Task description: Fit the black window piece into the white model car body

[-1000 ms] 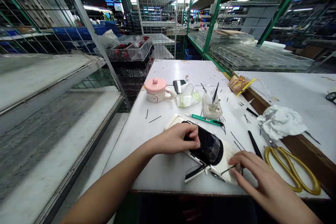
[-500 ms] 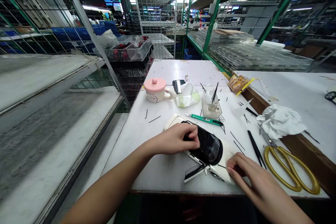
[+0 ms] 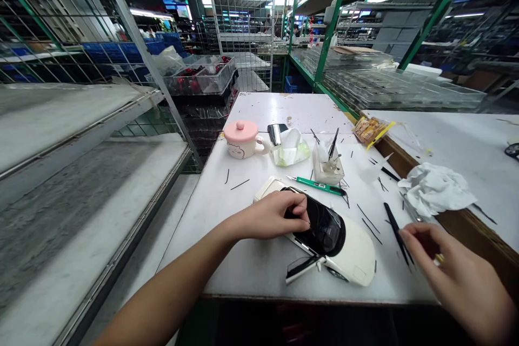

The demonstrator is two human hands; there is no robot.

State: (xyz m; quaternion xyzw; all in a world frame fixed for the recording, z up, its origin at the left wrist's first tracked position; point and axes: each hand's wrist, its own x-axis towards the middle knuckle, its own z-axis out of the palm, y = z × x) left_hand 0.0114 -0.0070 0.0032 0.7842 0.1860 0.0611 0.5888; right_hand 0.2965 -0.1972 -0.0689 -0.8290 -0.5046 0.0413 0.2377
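A white model car (image 3: pixel 357 248) with a black glass roof lies at a slant on the white worktop, its near-side door swung out. My left hand (image 3: pixel 279 213) rests over the car's roof, thumb and forefinger pinched together. Whatever they hold, if anything, is too small to make out. At the right, my right hand (image 3: pixel 450 259) has its fingers bent, with thumb and forefinger tips closed at the black tweezers (image 3: pixel 392 221). Under this hand the gold-handled scissors are mostly covered. Beyond the car lies a green craft knife (image 3: pixel 320 185).
A pink-lidded mug (image 3: pixel 242 139), a phone (image 3: pixel 276 132), a tissue pack (image 3: pixel 290 154) and a small tool holder (image 3: pixel 328 167) stand farther back. Thin black strips (image 3: pixel 240 184) are scattered about. A crumpled white cloth (image 3: pixel 438 189) lies at right; a wire rack (image 3: pixel 154 100) stands left.
My right hand has left the car's front end and moved right to the tweezers, uncovering the hood. My left hand stays in place over the car.
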